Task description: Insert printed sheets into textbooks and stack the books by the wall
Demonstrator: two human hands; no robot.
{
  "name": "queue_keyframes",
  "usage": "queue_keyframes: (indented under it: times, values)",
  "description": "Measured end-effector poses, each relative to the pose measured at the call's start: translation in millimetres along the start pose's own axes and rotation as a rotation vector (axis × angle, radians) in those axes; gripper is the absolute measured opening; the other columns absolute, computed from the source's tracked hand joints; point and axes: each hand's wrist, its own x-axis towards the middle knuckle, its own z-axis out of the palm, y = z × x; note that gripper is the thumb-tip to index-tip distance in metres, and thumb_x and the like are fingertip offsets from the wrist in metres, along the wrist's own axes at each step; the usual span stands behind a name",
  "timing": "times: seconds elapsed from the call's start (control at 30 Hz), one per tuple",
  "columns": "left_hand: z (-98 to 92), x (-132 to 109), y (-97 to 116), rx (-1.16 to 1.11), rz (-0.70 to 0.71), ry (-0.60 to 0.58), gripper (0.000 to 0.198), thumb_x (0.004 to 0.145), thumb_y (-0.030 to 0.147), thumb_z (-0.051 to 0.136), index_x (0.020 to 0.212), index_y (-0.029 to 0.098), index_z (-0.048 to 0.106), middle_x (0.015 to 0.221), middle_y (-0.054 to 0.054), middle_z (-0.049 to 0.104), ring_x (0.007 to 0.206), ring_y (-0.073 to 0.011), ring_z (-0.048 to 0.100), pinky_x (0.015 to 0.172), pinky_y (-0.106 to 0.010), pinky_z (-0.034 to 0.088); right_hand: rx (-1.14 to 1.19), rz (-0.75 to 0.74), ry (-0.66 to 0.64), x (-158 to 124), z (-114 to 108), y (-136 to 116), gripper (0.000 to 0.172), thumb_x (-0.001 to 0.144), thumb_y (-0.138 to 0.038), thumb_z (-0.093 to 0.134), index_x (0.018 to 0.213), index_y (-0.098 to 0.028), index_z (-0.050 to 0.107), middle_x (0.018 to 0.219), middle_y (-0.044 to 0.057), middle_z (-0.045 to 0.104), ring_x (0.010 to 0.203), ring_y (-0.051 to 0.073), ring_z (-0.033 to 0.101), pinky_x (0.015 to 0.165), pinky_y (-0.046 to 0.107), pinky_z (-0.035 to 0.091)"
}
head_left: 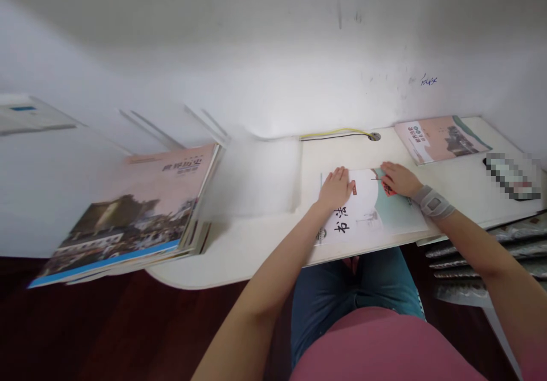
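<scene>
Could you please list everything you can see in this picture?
wall: one, white, behind everything
desk: one, white, against the wall
book: one, white and teal, near the desk's front edge, under both hands
stack: one pile of books, pink top cover, left on the desk
far book: one, pink, back right of the desk
cable: one, yellow, along the desk's back edge
wristband: one, grey, on the right wrist
left hand: flat on the book
right hand: flat on the book
</scene>
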Motion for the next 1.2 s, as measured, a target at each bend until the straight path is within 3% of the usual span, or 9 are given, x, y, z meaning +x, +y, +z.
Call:
queue_keyframes:
  times: [0.17, 0.37, 0.63, 0.83, 0.93, 1.03, 1.2]
  values:
    - [-13.2, -10, -36, -0.026, -0.087, 0.104, 0.043, 0.091, 0.03, 0.037, 0.126, 0.009, 0.05, 0.135, -0.019, 0.048, 0.13, -0.0268, 0.039, 0.11, -0.039, 0.025, -0.04, 0.111, 0.028, -22, 3, 28, 0.053, 0.094, -0.032, 0.027, 0.135, -0.001, 0.043, 0.142, 0.02, 0.043, 0.133, 0.026, 0.038, 0.108, 0.041, 0.031]
    - [-32.0, -5, -43, -0.024, -0.23, 0.076, 0.023, 0.087, 0.03, 0.045, 0.092, 0.018, 0.065, 0.11, -0.014, 0.058, 0.109, -0.0283, 0.052, 0.096, -0.038, 0.04, -0.076, 0.164, 0.033, -22, 4, 18, 0.053, 0.094, -0.031, 0.027, 0.135, -0.002, 0.043, 0.142, 0.019, 0.043, 0.132, 0.026, 0.038, 0.107, 0.041, 0.032]
    - [-43.4, 8, -53, -0.097, -0.368, 0.137, 0.02, 0.082, 0.035, 0.055, 0.073, 0.018, 0.059, 0.095, -0.017, 0.06, 0.106, -0.0351, 0.053, 0.093, -0.045, 0.037, -0.118, 0.168, 0.037, -22, 0, 13, 0.052, 0.093, -0.029, 0.028, 0.134, -0.002, 0.044, 0.14, 0.019, 0.045, 0.13, 0.025, 0.041, 0.106, 0.04, 0.032]
    - [-52.1, 14, -59, -0.329, -0.487, 0.16, 0.025, 0.081, 0.04, 0.055, 0.067, 0.019, 0.055, 0.079, -0.012, 0.063, 0.088, -0.0299, 0.061, 0.081, -0.039, 0.043, -0.114, 0.169, 0.019, -22, 2, 15, 0.053, 0.094, -0.03, 0.027, 0.134, -0.001, 0.044, 0.141, 0.019, 0.044, 0.131, 0.027, 0.04, 0.106, 0.041, 0.032]
    - [-57.6, -3, -58, -0.499, -0.542, 0.16, 0.025, 0.083, 0.039, 0.05, 0.074, 0.018, 0.058, 0.076, -0.01, 0.064, 0.074, -0.0237, 0.062, 0.07, -0.035, 0.045, -0.116, 0.169, 0.029, -22, 3, 16, 0.053, 0.094, -0.03, 0.027, 0.135, -0.002, 0.044, 0.141, 0.019, 0.044, 0.131, 0.026, 0.04, 0.106, 0.041, 0.032]
    - [-58.1, -37, -54, -0.665, -0.556, 0.083, 0.029, 0.081, 0.042, 0.051, 0.073, 0.016, 0.06, 0.068, -0.008, 0.063, 0.06, -0.0198, 0.06, 0.058, -0.032, 0.046, -0.12, 0.17, 0.04, -21, 4, 17, 0.052, 0.094, -0.03, 0.027, 0.135, -0.002, 0.043, 0.14, 0.019, 0.045, 0.13, 0.026, 0.041, 0.106, 0.041, 0.032]
    - [-55.0, -98, -36, -0.972, -0.561, -0.057, 0.03, 0.074, 0.044, 0.06, 0.081, 0.015, 0.061, 0.073, -0.007, 0.065, 0.063, -0.0172, 0.061, 0.054, -0.027, 0.046, -0.119, 0.181, 0.033, -21, 3, 14, 0.051, 0.094, -0.03, 0.028, 0.135, -0.004, 0.044, 0.142, 0.018, 0.044, 0.13, 0.027, 0.041, 0.105, 0.041, 0.033]
